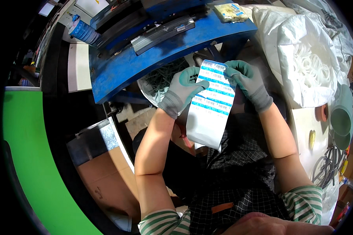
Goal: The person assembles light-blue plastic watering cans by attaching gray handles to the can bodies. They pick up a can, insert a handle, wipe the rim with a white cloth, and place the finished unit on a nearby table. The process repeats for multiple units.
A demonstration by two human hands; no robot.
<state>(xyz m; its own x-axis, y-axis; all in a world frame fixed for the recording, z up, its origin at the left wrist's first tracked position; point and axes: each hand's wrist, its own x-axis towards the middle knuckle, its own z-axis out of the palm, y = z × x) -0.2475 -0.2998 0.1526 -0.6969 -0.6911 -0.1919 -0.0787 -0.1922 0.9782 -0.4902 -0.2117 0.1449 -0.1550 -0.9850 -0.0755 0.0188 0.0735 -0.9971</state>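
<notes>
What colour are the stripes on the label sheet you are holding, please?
Blue stripes on a white label sheet, clearest in the head view.

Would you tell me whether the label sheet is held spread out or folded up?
Spread out: the label sheet hangs flat between the left hand and right hand, its striped rows showing.
</notes>
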